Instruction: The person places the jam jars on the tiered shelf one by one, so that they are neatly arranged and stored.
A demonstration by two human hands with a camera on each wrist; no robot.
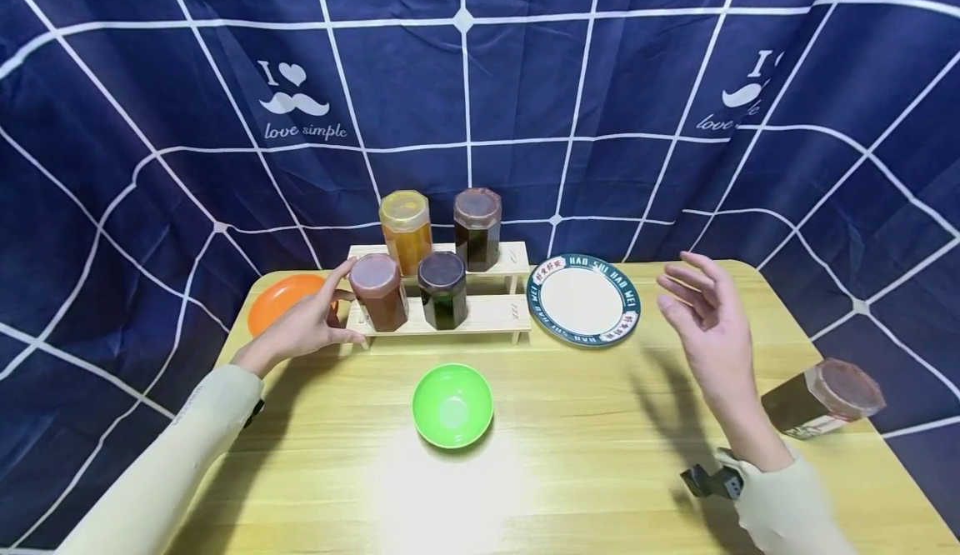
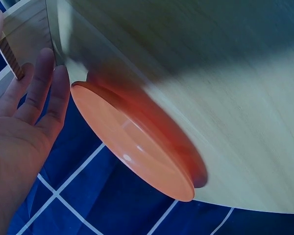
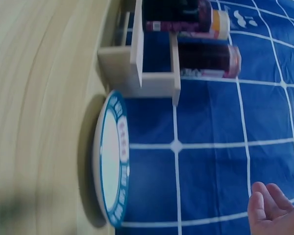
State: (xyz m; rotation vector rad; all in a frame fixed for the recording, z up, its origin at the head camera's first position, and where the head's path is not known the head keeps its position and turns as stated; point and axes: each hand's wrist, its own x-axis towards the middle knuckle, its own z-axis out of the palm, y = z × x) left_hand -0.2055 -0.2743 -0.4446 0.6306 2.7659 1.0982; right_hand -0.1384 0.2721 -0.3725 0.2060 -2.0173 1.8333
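Observation:
My left hand (image 1: 309,322) is at the left end of a two-step wooden rack (image 1: 487,315), beside a jar with reddish-brown contents (image 1: 381,292) on the lower step. In the left wrist view, the fingers (image 2: 34,98) are fairly straight, and one fingertip appears to touch the end of a step board. Whether the index finger or thumb touches the jar is unclear. A dark jar (image 1: 442,290) stands beside it; a yellow jar (image 1: 407,234) and another dark jar (image 1: 477,230) occupy the upper step. My right hand (image 1: 712,322) hovers with loosely bent fingers, holding nothing.
An orange plate (image 1: 281,301) lies behind my left wrist. Right of the rack is a white plate with a teal patterned rim (image 1: 585,340). A green bowl (image 1: 452,405) sits front centre. Another dark jar (image 1: 821,401) stands near the table's right edge. Blue curtain (image 1: 525,80) surrounds the back and sides.

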